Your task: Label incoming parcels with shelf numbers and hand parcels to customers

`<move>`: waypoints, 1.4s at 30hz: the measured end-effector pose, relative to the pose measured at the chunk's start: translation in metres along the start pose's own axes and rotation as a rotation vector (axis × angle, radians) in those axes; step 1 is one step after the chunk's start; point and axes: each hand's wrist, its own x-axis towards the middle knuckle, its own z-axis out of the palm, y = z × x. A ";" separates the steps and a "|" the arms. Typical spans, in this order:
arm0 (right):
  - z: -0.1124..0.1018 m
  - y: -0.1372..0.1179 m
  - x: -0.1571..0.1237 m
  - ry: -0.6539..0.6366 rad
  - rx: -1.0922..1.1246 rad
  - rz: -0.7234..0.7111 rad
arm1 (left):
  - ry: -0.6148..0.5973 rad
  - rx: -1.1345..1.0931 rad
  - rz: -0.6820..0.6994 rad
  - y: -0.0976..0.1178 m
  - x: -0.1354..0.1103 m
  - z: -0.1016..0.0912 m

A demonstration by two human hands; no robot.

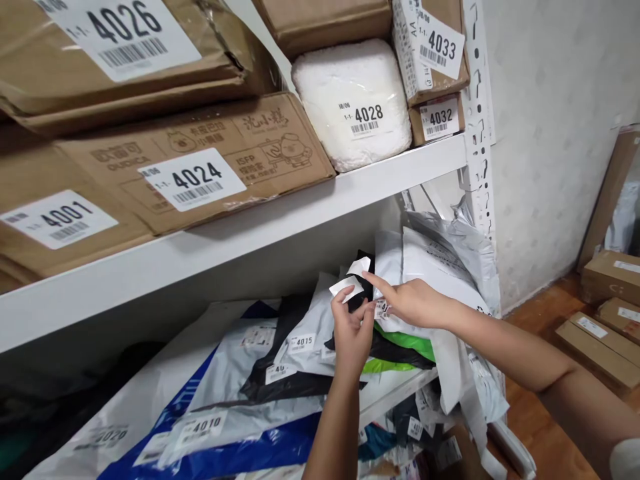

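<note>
My left hand (353, 333) has its fingers closed on a small white label (346, 289), held over the soft parcels on the lower shelf. Just to the right is my right hand (417, 303), its forefinger stretched to a second white paper piece (359, 267). The other right fingers are curled and partly hidden, near a black parcel bag (367, 288). Beneath the right hand shows a partly covered number label (382, 309). A grey mailer bag (313, 327) marked 4015 lies left of my hands, and a white mailer bag (435, 267) leans behind the right one.
Above runs the white shelf edge (240, 243), bearing numbered cardboard boxes (280, 133) and a white wrapped bundle (353, 87). A perforated upright post (481, 133) stands at the right. More mailer bags (240, 427) fill the lower left. Cartons (595, 347) lie on the wooden floor.
</note>
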 end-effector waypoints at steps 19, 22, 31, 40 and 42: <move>0.006 -0.008 0.005 0.121 0.016 0.401 | 0.020 0.222 0.133 0.000 -0.010 0.015; 0.007 -0.009 0.010 0.099 0.005 0.419 | 0.028 0.199 0.096 0.000 -0.009 0.016; 0.033 -0.002 -0.001 0.217 -0.045 0.419 | 0.068 0.316 0.200 -0.009 -0.011 0.023; 0.074 0.042 -0.045 0.756 -0.051 0.310 | 0.174 0.266 0.119 0.008 0.003 0.019; 0.075 0.055 -0.046 0.882 -0.030 0.269 | 0.143 0.266 0.086 0.001 0.002 0.021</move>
